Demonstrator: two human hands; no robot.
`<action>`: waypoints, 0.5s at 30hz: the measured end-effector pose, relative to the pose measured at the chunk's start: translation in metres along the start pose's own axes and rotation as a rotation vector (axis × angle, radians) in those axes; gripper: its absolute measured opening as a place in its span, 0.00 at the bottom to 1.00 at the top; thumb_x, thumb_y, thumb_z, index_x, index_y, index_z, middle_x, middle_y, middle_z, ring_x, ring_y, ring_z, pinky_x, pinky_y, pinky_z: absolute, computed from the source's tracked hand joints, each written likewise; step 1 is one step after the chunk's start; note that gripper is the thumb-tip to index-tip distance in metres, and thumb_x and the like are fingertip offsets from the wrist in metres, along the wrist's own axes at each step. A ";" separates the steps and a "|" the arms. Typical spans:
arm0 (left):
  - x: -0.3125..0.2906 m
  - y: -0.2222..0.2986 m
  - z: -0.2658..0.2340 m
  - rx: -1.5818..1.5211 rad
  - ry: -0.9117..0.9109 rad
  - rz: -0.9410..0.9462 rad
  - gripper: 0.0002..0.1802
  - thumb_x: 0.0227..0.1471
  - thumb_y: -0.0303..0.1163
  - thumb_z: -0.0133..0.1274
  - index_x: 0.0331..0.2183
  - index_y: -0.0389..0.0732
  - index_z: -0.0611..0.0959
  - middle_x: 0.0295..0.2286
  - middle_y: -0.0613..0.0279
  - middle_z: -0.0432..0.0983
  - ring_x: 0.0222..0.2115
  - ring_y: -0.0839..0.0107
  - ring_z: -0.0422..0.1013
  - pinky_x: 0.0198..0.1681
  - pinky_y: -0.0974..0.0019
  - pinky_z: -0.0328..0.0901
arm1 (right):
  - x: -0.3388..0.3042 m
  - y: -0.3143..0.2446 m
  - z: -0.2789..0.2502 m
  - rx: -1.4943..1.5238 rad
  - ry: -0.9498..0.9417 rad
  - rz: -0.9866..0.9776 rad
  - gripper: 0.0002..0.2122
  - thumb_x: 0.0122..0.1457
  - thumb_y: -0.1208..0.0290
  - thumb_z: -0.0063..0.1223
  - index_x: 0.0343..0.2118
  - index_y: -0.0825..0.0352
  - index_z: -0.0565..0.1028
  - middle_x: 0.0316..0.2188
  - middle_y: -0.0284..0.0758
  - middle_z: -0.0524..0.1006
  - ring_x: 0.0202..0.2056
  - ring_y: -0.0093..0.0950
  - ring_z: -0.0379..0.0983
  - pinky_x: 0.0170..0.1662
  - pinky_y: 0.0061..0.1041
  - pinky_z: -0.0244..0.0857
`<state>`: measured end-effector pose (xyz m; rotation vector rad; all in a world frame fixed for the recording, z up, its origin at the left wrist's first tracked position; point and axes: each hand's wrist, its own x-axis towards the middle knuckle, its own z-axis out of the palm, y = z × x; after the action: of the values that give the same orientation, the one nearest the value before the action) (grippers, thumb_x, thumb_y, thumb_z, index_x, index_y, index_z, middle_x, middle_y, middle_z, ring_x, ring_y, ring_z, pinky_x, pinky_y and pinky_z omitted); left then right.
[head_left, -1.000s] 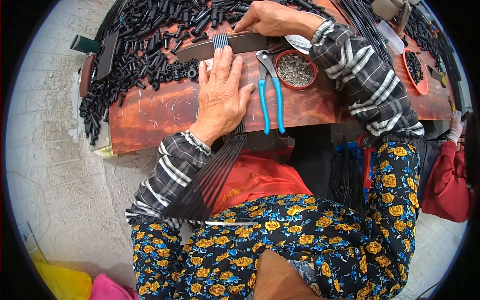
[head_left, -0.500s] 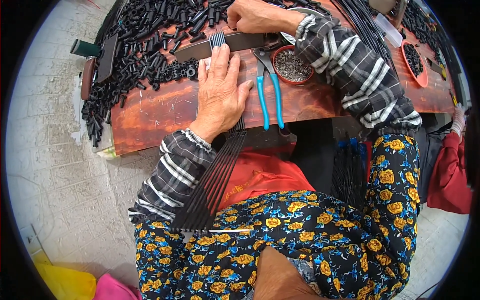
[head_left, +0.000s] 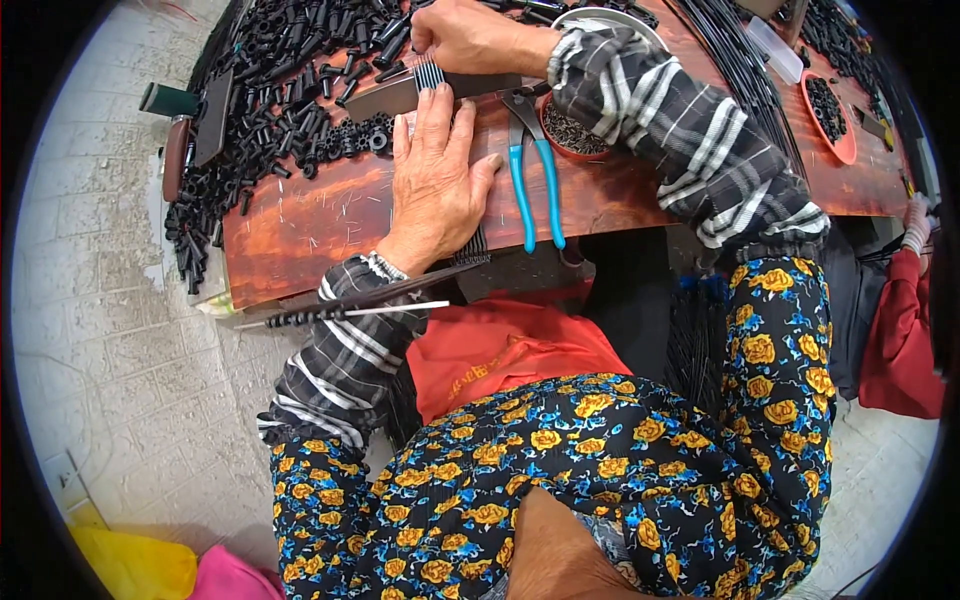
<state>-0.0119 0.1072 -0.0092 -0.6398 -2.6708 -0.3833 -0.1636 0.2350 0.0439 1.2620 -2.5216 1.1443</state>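
My left hand lies flat on the table with its fingers stretched out. Its fingertips press a row of thin silvery rod ends onto a dark metal bar. From under the palm, black rods run off the table's near edge. Their far part, a dark bundle seen nearly edge-on, crosses my left forearm, with a row of black beads and a white stick alongside. My right hand is closed just beyond the rod ends; what its curled fingers hold is hidden.
Pliers with teal handles lie right of my left hand, beside a red-rimmed bowl of small metal pieces. Black tubular parts cover the table's left. Another red dish stands right. A co-worker's red sleeve shows far right.
My right hand has moved left, to the rod ends. The fanned rods have swung from my lap up against my left forearm. My right sleeve now covers part of the bowl.
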 end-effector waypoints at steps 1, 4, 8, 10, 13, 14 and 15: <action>0.000 -0.001 0.001 -0.004 0.000 0.001 0.32 0.50 0.38 0.54 0.53 0.34 0.68 0.58 0.42 0.52 0.61 0.47 0.48 0.62 0.44 0.41 | 0.001 0.002 0.003 -0.004 0.045 -0.022 0.10 0.50 0.70 0.56 0.24 0.75 0.76 0.24 0.50 0.76 0.29 0.43 0.76 0.31 0.35 0.68; -0.002 -0.001 0.000 -0.007 0.007 0.001 0.32 0.50 0.39 0.54 0.54 0.34 0.68 0.58 0.42 0.52 0.61 0.47 0.47 0.62 0.44 0.40 | -0.011 0.004 -0.013 -0.250 0.087 -0.033 0.11 0.45 0.67 0.58 0.26 0.73 0.78 0.24 0.50 0.76 0.29 0.44 0.75 0.32 0.35 0.68; -0.004 0.000 0.000 0.015 -0.005 -0.015 0.32 0.50 0.40 0.53 0.54 0.35 0.68 0.59 0.43 0.52 0.61 0.47 0.46 0.62 0.42 0.39 | -0.032 0.051 -0.066 -0.455 -0.160 0.257 0.11 0.40 0.65 0.61 0.20 0.69 0.79 0.18 0.47 0.76 0.23 0.43 0.75 0.27 0.35 0.68; -0.002 0.004 -0.001 0.005 0.009 -0.004 0.32 0.50 0.40 0.53 0.54 0.35 0.68 0.59 0.44 0.52 0.62 0.48 0.46 0.61 0.42 0.39 | -0.061 0.119 -0.096 -0.471 -0.254 0.291 0.10 0.39 0.66 0.60 0.19 0.68 0.79 0.17 0.44 0.76 0.21 0.38 0.75 0.24 0.34 0.67; -0.004 -0.001 0.001 0.007 0.006 -0.017 0.32 0.50 0.41 0.53 0.54 0.36 0.69 0.59 0.45 0.52 0.62 0.47 0.45 0.61 0.41 0.39 | -0.078 0.112 -0.096 -0.406 -0.328 0.279 0.08 0.39 0.69 0.58 0.20 0.68 0.80 0.16 0.41 0.77 0.19 0.33 0.74 0.22 0.32 0.65; -0.004 -0.001 0.001 0.010 0.002 -0.022 0.31 0.50 0.41 0.53 0.54 0.36 0.69 0.59 0.45 0.51 0.62 0.47 0.45 0.61 0.40 0.39 | -0.082 0.089 -0.096 -0.453 -0.324 0.359 0.07 0.39 0.70 0.56 0.20 0.67 0.80 0.15 0.39 0.77 0.18 0.31 0.73 0.21 0.30 0.64; -0.004 -0.001 0.001 0.011 0.001 -0.021 0.31 0.50 0.41 0.53 0.54 0.36 0.69 0.59 0.45 0.51 0.62 0.47 0.45 0.61 0.40 0.39 | -0.083 0.090 -0.095 -0.452 -0.322 0.360 0.07 0.39 0.70 0.56 0.20 0.67 0.80 0.15 0.39 0.77 0.18 0.31 0.73 0.21 0.30 0.64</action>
<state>-0.0094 0.1051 -0.0120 -0.6081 -2.6785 -0.3744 -0.1963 0.3853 0.0272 0.9599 -3.0921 0.3743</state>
